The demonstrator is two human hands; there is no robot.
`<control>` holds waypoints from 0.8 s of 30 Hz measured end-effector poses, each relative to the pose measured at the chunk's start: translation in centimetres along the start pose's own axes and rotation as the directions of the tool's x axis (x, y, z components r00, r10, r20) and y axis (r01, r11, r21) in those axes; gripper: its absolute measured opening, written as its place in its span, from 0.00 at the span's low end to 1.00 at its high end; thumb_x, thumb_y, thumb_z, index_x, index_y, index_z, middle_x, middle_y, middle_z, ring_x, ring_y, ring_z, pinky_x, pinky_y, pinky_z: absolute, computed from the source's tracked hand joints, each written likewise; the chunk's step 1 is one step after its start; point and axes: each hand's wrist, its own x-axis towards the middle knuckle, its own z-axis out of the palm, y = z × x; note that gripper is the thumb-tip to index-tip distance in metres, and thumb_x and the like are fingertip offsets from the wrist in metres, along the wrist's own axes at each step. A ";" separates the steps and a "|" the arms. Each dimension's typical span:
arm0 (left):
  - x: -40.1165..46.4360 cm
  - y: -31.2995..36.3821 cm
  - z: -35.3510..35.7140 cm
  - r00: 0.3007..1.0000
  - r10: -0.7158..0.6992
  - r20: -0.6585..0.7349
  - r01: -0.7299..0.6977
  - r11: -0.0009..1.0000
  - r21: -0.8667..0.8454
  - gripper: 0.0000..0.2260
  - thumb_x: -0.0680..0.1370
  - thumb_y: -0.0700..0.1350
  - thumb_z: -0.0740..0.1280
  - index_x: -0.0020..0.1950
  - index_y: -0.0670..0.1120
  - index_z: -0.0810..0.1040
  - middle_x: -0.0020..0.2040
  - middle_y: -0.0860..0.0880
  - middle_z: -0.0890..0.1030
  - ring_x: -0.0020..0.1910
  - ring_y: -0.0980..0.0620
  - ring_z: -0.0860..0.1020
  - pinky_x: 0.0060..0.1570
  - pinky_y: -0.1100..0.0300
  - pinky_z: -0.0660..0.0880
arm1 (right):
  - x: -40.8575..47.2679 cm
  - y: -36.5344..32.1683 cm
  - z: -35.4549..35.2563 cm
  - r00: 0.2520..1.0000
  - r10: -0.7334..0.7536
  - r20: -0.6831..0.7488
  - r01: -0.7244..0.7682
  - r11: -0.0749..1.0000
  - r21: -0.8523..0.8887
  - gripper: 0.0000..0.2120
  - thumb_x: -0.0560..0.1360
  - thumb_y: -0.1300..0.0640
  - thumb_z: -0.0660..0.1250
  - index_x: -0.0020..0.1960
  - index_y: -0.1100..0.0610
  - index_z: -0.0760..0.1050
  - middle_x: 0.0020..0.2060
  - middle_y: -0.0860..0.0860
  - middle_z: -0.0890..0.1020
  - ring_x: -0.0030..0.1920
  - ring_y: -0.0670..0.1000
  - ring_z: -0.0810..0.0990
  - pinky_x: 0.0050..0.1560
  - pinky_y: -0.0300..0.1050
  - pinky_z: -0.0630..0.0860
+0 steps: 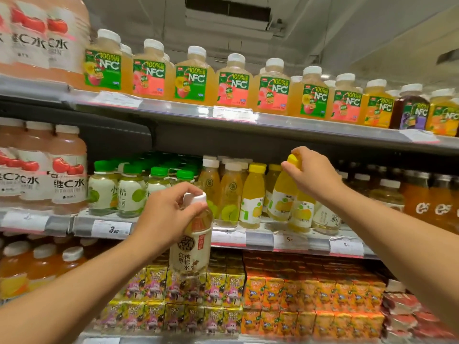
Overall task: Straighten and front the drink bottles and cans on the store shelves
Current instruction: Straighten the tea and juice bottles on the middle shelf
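Note:
My left hand (169,209) grips the white cap and neck of a pale-yellow bottle with a cream label (190,247), held in the air in front of the middle shelf. My right hand (313,173) grips the yellow cap of a yellow juice bottle (283,197) that stands tilted at the front of the middle shelf (260,238). Beside it stand more yellow-capped bottles (253,197), white-capped lime bottles (229,192) and green-capped bottles (129,192).
The top shelf (285,120) carries a row of NFC juice bottles (233,83). Pink drink bottles (67,170) fill the left side, dark and orange bottles (417,194) the right. Juice cartons (298,294) are stacked on the bottom shelf. Price tags (111,229) line the shelf edges.

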 end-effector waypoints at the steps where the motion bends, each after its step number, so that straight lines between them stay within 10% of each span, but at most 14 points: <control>1: 0.2 -0.3 -0.2 1.000 -0.007 0.009 0.008 1.000 -0.027 0.06 0.73 0.52 0.71 0.50 0.57 0.80 0.42 0.57 0.80 0.39 0.59 0.78 0.34 0.62 0.74 | 0.0 0.0 0.3 1.000 0.017 -0.008 -0.017 1.000 -0.011 0.25 0.79 0.43 0.63 0.70 0.56 0.68 0.59 0.55 0.78 0.56 0.56 0.77 0.49 0.50 0.76; 24: -0.2 -1.7 0.9 0.998 0.003 0.061 -0.001 0.999 -0.044 0.06 0.73 0.53 0.71 0.49 0.58 0.81 0.41 0.58 0.80 0.40 0.58 0.78 0.34 0.62 0.74 | 2.2 1.0 4.4 0.965 0.183 0.186 -0.171 0.982 -0.080 0.28 0.80 0.44 0.60 0.75 0.56 0.63 0.66 0.57 0.75 0.64 0.58 0.75 0.59 0.52 0.75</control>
